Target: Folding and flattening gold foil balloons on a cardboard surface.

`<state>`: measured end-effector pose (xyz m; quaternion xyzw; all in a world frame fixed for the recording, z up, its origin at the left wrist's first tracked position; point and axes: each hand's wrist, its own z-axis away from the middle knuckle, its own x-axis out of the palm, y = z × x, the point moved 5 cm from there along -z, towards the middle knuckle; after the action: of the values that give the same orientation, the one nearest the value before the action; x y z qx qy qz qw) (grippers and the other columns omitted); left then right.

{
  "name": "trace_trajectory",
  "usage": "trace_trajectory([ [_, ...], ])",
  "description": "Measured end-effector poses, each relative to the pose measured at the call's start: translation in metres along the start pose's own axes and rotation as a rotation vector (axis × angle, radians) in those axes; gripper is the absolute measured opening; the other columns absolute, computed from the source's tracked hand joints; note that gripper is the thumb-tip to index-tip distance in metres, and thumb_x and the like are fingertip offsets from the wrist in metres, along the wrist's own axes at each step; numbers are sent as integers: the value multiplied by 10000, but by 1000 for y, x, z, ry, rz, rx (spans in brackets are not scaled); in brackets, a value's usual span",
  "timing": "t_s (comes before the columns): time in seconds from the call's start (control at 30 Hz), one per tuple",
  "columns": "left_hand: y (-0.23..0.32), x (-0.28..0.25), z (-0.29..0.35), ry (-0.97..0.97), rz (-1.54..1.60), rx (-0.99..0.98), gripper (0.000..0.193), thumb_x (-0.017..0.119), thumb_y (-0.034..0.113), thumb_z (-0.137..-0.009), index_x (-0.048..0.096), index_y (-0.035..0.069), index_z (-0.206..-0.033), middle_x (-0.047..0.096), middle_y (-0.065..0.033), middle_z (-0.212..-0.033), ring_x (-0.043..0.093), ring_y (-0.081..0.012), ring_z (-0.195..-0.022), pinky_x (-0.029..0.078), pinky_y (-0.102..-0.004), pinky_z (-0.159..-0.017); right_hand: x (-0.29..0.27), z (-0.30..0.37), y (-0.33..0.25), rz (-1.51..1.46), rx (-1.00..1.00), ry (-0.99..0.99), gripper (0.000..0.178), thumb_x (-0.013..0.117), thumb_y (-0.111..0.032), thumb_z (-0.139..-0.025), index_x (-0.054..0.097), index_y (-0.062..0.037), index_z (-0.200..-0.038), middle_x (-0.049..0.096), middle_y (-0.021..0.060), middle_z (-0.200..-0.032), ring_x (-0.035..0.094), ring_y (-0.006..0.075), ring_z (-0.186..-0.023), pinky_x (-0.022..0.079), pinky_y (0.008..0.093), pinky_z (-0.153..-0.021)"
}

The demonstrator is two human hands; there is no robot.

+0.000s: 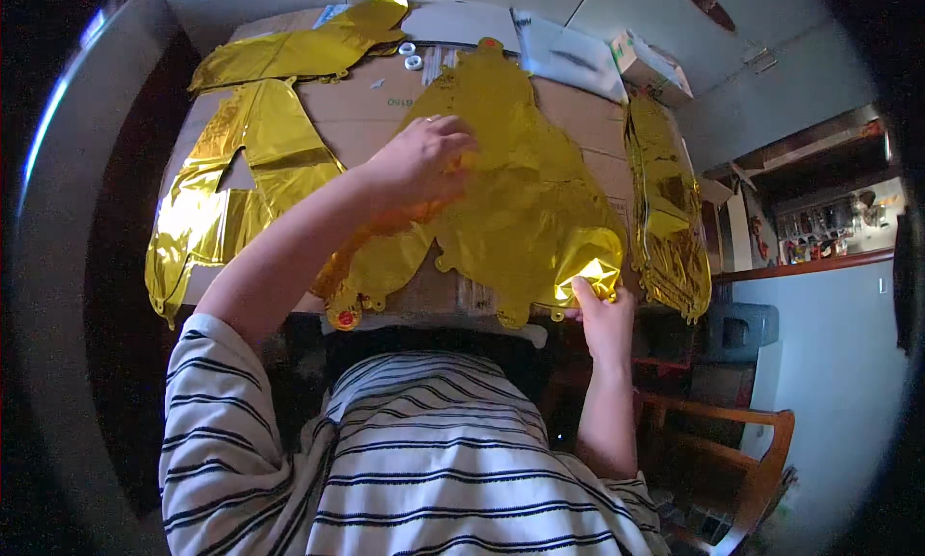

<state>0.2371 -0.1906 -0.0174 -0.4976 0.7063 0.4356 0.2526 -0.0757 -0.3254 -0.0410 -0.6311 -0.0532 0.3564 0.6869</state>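
I see the right hand (606, 317) pinching a flat, shiny gold-foil balloon (520, 190); pulling hard could tear it. The left hand (414, 158) is half-curled; I can't tell its hold.

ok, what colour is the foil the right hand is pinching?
The foil in the right hand is shiny gold; best seen in the head view.

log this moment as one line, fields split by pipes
left hand: over middle gold foil, contact unclear | right hand: pinching its lower right corner | nearby: left foil piece, right foil piece | surface: cardboard
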Motion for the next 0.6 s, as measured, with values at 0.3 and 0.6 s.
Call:
trace_trajectory([
  [0.3, 5, 31, 10, -85, -30, -19, 268, 670, 221, -884, 672, 51, -1091, 630, -175, -1185, 592, -379, -1134, 498, -470, -966, 0, 1, 7, -16, 43, 1, 230, 731, -155, -903, 674, 37, -1016, 718, 81, -886, 696, 163, -644, 581, 285, -548],
  [0.6, 21, 22, 8, 53, -147, 107, 383, 741, 218, -796, 649, 56, -1130, 589, -178, -1254, 535, -393, -1217, 433, -506, -1048, -1, 1, 19, -80, 21, 73, 248, 741, -183, -899, 677, -1, -1056, 713, 59, -895, 667, 123, -669, 523, 262, -547],
])
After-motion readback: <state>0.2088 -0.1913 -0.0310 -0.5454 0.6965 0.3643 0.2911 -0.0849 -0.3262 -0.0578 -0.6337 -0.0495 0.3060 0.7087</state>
